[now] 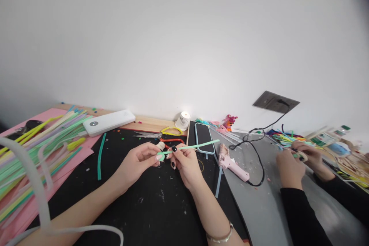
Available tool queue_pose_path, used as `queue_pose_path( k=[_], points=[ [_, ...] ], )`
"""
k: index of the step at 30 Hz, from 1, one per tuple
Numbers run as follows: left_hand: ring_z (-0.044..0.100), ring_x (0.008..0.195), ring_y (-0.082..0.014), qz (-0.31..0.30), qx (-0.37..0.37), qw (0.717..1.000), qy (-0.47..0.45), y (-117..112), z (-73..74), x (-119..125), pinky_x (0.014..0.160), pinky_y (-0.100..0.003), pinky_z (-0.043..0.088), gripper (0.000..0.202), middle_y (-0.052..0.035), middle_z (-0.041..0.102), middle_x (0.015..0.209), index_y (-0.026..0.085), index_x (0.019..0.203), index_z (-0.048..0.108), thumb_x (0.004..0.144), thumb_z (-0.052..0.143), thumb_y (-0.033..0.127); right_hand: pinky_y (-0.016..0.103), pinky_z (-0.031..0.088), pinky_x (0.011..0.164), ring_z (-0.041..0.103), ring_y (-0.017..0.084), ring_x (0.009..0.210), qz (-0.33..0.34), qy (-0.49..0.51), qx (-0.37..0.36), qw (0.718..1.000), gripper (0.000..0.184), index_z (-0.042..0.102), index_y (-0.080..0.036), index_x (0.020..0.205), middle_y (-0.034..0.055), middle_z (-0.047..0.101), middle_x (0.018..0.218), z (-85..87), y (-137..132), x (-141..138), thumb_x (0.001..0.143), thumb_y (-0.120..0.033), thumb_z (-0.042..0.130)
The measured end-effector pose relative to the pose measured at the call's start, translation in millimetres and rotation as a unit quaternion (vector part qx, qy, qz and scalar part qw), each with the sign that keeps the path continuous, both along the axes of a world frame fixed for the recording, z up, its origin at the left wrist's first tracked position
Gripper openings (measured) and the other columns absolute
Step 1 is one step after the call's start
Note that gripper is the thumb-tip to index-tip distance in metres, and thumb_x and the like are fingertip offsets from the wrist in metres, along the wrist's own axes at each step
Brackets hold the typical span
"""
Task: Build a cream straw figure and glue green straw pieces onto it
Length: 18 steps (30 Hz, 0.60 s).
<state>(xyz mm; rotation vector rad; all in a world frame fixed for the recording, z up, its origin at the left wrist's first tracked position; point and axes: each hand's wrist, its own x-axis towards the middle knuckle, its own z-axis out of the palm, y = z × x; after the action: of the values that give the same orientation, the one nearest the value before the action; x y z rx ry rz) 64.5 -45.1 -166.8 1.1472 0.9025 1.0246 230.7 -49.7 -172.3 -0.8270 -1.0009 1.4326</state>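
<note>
- White tube [42,196] is looping nearest the cam, lower L; I'm wanting it well away from the work.
- Black mat [135,215] is lying below, giving me plenty of elbow rm.
- L hand [138,165] is pinching the mint stem [201,145] at its coiled-looking end; I'm judging that the anchor, so I'm favouring a firm hold w/o crushing.
- R hand [186,167] is gripping the same stem just beside, thumb on top; I'm thinking short, snug turns, light pressure.
- Pink glue gun [233,166] is resting off the mat's R edge; I'm treating it as poss. hot.
- Stem's free end is sticking out R, above the mat; I'm guarding vs. kinks.
- Pale piece [160,145] is showing by the L fingertips; I'm not making out what it is.
</note>
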Motion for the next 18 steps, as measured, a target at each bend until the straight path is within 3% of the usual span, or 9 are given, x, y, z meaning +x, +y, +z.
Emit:
queue_pose_path(
  k=[11,15,18],
  points=[
    [0.059,0.059,-0.0119,-0.096,-0.025,0.995,0.019,-3.6,0.1,3.2,0.062,-0.024,0.048,0.013,0.0012,0.066,0.062,0.017,0.072,0.064,0.069,0.072,0.026,0.019,0.026,0.041,0.034,0.005,0.04,-0.002,-0.037,-0.03,0.999,0.022,0.061,-0.013,0.069,-0.0041,0.052,0.05,-3.4,0.2,2.3,0.074,-0.034,0.069],
    [0.059,0.059,-0.0114,-0.094,-0.04,0.995,0.0,-2.6,-2.7,4.1,0.062,-0.024,0.049,0.015,0.0007,0.067,0.064,0.016,0.073,0.063,0.068,0.073,0.026,0.019,0.024,0.041,0.031,0.005,0.04,-0.013,-0.082,-0.029,0.996,0.026,0.061,-0.014,0.072,-0.0049,0.05,0.05,-3.5,2.1,4.2,0.077,-0.039,0.065],
    [0.06,0.061,-0.0111,-0.068,-0.069,0.995,-0.005,-0.5,-5.6,3.4,0.065,-0.024,0.049,0.017,0.0006,0.067,0.068,0.017,0.078,0.063,0.068,0.073,0.027,0.019,0.023,0.041,0.033,0.006,0.04,-0.034,-0.177,-0.007,0.984,0.03,0.059,-0.014,0.073,-0.0042,0.05,0.051,0.3,4.5,8.5,0.08,-0.044,0.059]
  ],
)
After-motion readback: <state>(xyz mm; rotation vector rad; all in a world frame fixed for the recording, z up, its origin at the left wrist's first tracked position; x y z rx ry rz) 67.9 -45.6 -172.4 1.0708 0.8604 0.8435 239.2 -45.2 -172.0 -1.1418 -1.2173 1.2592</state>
